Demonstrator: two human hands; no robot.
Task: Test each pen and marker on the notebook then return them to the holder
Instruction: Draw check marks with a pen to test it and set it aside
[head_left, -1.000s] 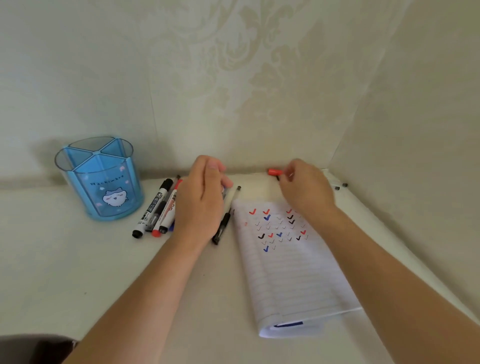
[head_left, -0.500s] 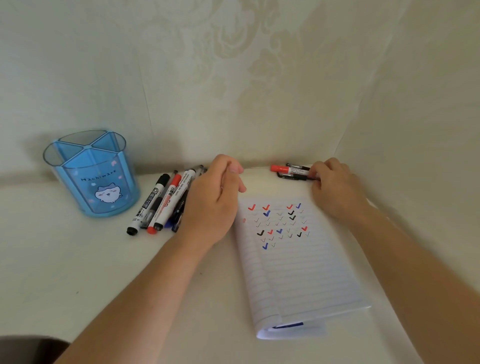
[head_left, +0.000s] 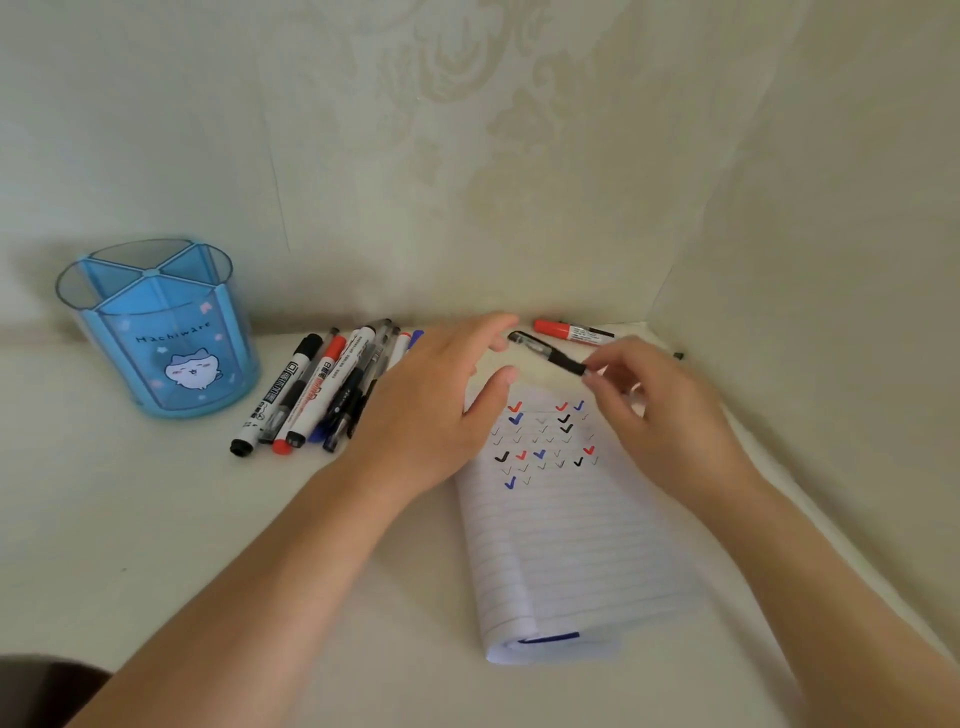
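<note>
The right-hand grip (head_left: 660, 415) is pinching a black gel pen (head_left: 545, 353) over the notebook (head_left: 571, 545); the left-hand grip (head_left: 426, 410), spread wide, is likely heading to uncap it for testing.

free: bare tabletop (head_left: 156, 519) before holder (head_left: 156, 332) | blocked: pen pile (head_left: 311, 395) between holder and notebook (head_left: 571, 545) | walls (head_left: 467, 156) close behind, right

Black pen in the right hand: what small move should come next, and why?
Probably the left hand closes on the free end of the black pen and uncaps it. The right hand pinches the pen by one end above the notebook, the left hand is open beside the other end, and the pen looks capped.
</note>
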